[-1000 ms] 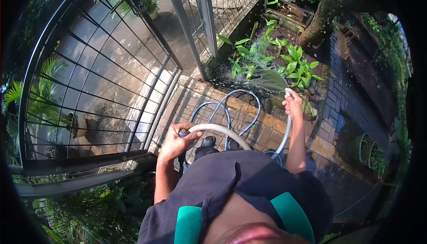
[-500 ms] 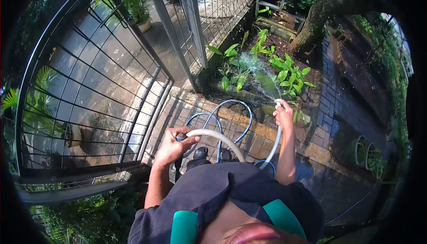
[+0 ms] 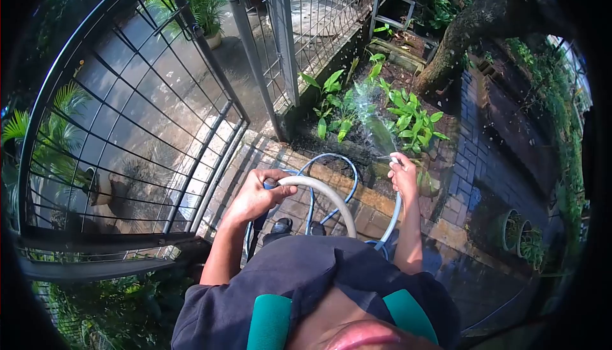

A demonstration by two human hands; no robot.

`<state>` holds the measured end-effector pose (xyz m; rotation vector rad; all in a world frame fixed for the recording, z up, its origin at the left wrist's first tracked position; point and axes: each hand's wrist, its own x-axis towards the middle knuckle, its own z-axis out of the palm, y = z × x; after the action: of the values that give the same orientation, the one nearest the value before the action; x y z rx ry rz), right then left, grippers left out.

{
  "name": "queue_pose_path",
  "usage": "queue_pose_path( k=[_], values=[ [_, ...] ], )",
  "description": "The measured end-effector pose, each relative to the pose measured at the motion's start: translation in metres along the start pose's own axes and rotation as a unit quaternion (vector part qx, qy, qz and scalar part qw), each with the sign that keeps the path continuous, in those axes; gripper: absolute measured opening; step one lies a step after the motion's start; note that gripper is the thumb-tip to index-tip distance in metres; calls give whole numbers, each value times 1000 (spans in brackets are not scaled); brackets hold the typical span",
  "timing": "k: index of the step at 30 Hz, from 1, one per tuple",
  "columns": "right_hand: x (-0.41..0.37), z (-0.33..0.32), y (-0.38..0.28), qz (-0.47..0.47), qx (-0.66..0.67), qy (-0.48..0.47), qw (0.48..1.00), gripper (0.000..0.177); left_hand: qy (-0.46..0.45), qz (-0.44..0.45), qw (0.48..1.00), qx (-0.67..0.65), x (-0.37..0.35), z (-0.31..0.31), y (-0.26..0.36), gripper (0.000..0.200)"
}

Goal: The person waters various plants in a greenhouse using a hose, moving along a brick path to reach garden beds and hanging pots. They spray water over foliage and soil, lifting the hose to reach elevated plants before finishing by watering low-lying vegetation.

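Note:
My left hand (image 3: 257, 196) is closed around a thick beige hose (image 3: 328, 195), beside a dark blue piece at its end. This hose arches toward my waist. My right hand (image 3: 404, 175) grips a thinner pale garden hose (image 3: 394, 217) near its tip, with the thumb up at the opening. Out of that tip fans a water spray (image 3: 377, 125) onto leafy green plants (image 3: 413, 119) in the soil bed. A looped blue hose (image 3: 354, 178) lies on the paving between my hands, by my dark shoes.
On the left stands an open metal gate (image 3: 131, 101), with a mesh fence (image 3: 325, 25) beyond it. A tree trunk (image 3: 449, 47) leans over the bed. Potted plants (image 3: 524, 235) sit at the right on wet brick paving (image 3: 468, 152). A small metal frame (image 3: 390, 9) stands behind the bed.
My left hand has shifted slightly right and up with the thick hose. My right hand has moved a little left and up, and the spray now points slightly differently.

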<state>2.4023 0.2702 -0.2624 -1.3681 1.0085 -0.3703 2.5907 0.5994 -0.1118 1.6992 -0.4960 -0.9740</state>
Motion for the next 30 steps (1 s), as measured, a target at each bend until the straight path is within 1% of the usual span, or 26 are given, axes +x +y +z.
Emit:
queue_pose_path(
  k=[2,4,5,8,10,12,13,14,15,16,17,18,19,20,21,22,23,24,25,26,30],
  values=[
    [1,1,2,3,16,13,1000,26,-2,-4,1000,23,1,3,9,18],
    [4,-8,12,0,14,50,999,26,-7,1,999,43,3,6,13,18],
    [5,-14,16,0,14,69,998,26,-13,3,998,58,5,5,14,17],
    [-6,-42,25,17,23,150,988,27,-36,10,998,42,13,0,4,17],
    [-23,-60,29,6,-15,209,978,28,-55,21,998,32,17,-6,2,16],
    [-25,-89,59,-43,-46,265,962,27,-76,36,996,21,19,-14,-1,14],
    [-35,-95,64,-56,-6,284,957,27,-82,23,996,38,18,-19,4,12],
    [-45,-97,67,-63,6,295,953,28,-96,6,995,11,17,-24,4,11],
    [-56,-96,68,-65,17,313,947,28,-95,30,995,26,18,-31,4,12],
    [-68,-85,66,-78,36,322,943,27,-96,52,993,38,18,-39,2,13],
    [-77,-69,58,-57,37,321,945,27,-112,37,993,16,18,-51,-2,16],
    [-96,-34,24,5,22,331,943,27,-106,45,993,37,15,-62,-2,18],
    [-96,-18,29,-5,49,318,947,27,-108,41,993,35,12,-74,-4,18],
    [-103,8,21,-19,63,302,951,27,-106,41,993,31,9,-86,-6,18],
    [-105,27,15,3,33,288,957,27,-106,40,993,34,5,-98,-8,18],
    [-101,42,23,-3,56,258,964,27,-103,40,993,35,1,-110,-12,17],
    [-107,63,16,-7,68,233,970,27,-102,37,994,22,-1,-121,-18,17],
    [-108,83,15,-10,68,228,971,27,-104,33,994,30,-2,-133,-24,18],
    [-110,104,13,-36,91,229,968,24,-102,34,994,32,-5,-142,-30,18],
    [-112,118,16,-31,92,207,974,24,-101,36,994,35,-7,-151,-34,18],
    [-121,179,32,-68,45,211,974,24,-126,9,992,21,-12,-183,-56,17]
  ],
)
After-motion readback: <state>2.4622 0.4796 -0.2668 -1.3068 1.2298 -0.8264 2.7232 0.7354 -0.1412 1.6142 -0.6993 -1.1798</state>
